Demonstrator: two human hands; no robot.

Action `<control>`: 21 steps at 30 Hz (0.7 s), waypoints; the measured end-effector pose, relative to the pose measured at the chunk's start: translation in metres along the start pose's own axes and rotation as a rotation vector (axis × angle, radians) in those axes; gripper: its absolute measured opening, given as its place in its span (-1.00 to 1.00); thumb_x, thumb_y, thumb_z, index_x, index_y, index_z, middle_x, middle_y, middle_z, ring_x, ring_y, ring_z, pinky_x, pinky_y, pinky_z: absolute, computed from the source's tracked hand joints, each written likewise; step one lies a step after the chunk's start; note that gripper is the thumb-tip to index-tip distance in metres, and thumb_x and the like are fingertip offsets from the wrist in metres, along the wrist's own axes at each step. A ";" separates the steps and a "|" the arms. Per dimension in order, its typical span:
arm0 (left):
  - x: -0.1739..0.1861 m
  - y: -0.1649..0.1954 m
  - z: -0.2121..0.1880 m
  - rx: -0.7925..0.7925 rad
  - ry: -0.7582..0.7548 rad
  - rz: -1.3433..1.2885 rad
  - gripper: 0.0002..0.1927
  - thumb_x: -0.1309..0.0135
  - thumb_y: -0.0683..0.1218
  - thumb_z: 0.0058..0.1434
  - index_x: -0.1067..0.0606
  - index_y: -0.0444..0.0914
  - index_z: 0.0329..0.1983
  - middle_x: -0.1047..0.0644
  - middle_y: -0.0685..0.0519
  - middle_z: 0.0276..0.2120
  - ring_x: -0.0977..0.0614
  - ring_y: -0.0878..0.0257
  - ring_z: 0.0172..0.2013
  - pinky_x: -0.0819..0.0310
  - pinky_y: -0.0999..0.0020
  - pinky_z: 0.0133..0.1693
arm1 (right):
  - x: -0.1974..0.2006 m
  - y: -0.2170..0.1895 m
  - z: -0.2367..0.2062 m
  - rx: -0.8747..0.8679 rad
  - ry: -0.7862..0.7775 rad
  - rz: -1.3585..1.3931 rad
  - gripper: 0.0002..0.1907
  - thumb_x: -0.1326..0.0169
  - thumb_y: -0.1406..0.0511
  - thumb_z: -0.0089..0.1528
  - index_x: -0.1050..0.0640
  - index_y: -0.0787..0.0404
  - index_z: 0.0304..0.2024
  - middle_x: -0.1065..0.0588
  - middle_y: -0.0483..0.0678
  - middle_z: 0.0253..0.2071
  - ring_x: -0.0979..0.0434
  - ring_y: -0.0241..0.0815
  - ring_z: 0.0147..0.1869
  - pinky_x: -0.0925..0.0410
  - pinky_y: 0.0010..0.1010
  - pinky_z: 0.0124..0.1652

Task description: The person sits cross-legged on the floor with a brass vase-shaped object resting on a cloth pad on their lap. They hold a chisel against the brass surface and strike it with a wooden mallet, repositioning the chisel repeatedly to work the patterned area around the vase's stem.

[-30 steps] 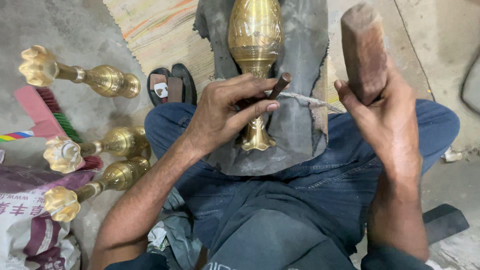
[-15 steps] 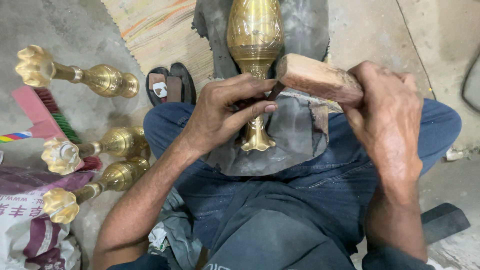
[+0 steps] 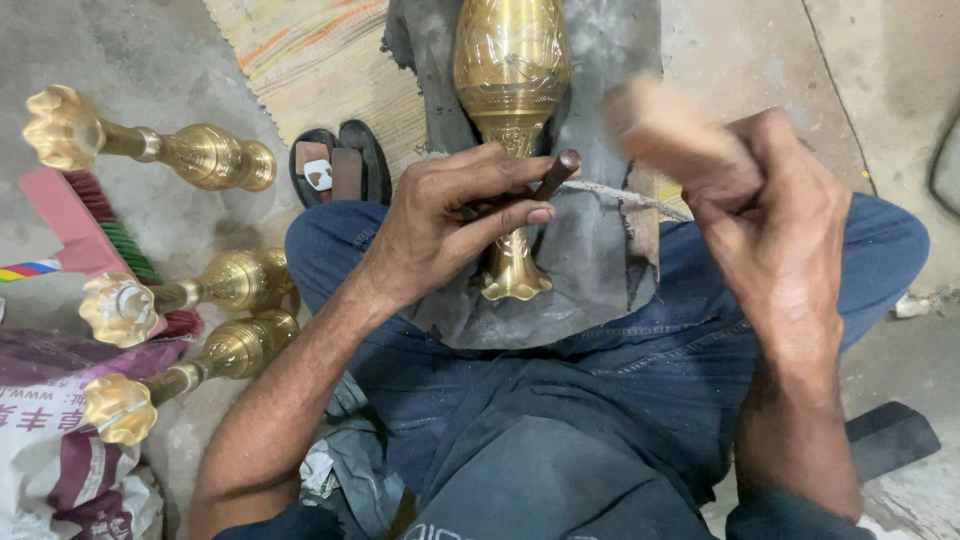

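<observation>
Concrete floor (image 3: 150, 230) below; left hand (image 3: 450, 225) pinches a punch (image 3: 555, 172) against the brass vase (image 3: 510, 110), right hand (image 3: 775, 215) clenching a blurred wooden mallet (image 3: 655, 120) just right of it

A brass vase (image 3: 511, 120) is lying on a cloth (image 3: 600, 270) across the person's lap. Three brass stands (image 3: 150, 145) are lying on the floor (image 3: 120, 50) to the left, and a pair of sandals (image 3: 335, 165) is lying between them and the vase.
</observation>
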State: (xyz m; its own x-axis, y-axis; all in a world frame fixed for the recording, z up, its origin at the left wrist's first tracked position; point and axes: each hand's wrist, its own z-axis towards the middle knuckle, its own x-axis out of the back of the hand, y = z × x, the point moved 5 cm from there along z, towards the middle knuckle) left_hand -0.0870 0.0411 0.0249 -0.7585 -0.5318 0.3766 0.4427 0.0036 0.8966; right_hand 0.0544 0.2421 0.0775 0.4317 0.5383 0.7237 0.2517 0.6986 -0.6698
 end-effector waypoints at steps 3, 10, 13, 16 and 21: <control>0.000 0.002 -0.001 -0.015 0.006 -0.029 -0.64 -0.26 -0.07 0.39 -0.56 -0.22 0.21 -0.64 0.07 -0.16 -0.68 0.33 -0.22 -0.62 0.41 -0.19 | -0.002 -0.016 -0.004 0.334 0.001 -0.459 -0.64 -0.33 0.48 0.04 -0.49 0.37 -0.16 -0.51 0.18 -0.34 -0.55 0.21 -0.25 -0.39 -0.08 -0.25; 0.000 0.003 0.000 -0.017 0.004 0.007 -0.66 -0.28 -0.07 0.39 -0.57 -0.23 0.19 -0.63 0.07 -0.17 -0.67 0.33 -0.22 -0.60 0.40 -0.19 | 0.003 -0.008 -0.006 0.217 -0.001 -0.303 -0.69 -0.32 0.45 0.23 -0.46 0.36 -0.07 -0.51 0.16 -0.24 -0.57 0.17 -0.15 -0.39 -0.11 -0.15; -0.001 -0.001 -0.002 0.030 0.000 0.001 -0.64 -0.28 -0.07 0.36 -0.58 -0.24 0.18 -0.61 0.07 -0.24 -0.62 0.34 -0.31 -0.55 0.39 -0.27 | 0.004 -0.009 -0.005 0.205 -0.004 -0.291 -0.69 -0.33 0.46 0.21 -0.47 0.34 -0.08 -0.51 0.17 -0.28 -0.56 0.18 -0.18 -0.39 -0.09 -0.15; -0.003 -0.002 -0.003 -0.008 0.017 -0.010 -0.65 -0.26 -0.04 0.39 -0.58 -0.22 0.19 -0.62 0.09 -0.19 -0.65 0.36 -0.25 -0.63 0.41 -0.20 | 0.004 -0.009 -0.004 0.152 -0.035 -0.285 -0.67 -0.32 0.46 0.19 -0.47 0.36 -0.07 -0.50 0.20 -0.30 -0.56 0.21 -0.21 -0.38 -0.07 -0.22; -0.005 -0.005 -0.004 0.031 0.012 0.017 -0.62 -0.27 -0.03 0.34 -0.58 -0.21 0.19 -0.59 0.10 -0.29 -0.61 0.35 -0.34 -0.53 0.39 -0.30 | 0.005 -0.007 -0.001 0.052 -0.058 -0.224 -0.62 -0.30 0.45 0.18 -0.43 0.37 -0.02 -0.47 0.20 -0.32 -0.55 0.20 -0.21 -0.38 -0.10 -0.23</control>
State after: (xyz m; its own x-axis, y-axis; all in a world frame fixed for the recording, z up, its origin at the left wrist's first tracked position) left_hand -0.0840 0.0404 0.0178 -0.7453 -0.5416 0.3889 0.4402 0.0384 0.8971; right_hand 0.0553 0.2392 0.0858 0.3192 0.3925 0.8626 0.2896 0.8263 -0.4831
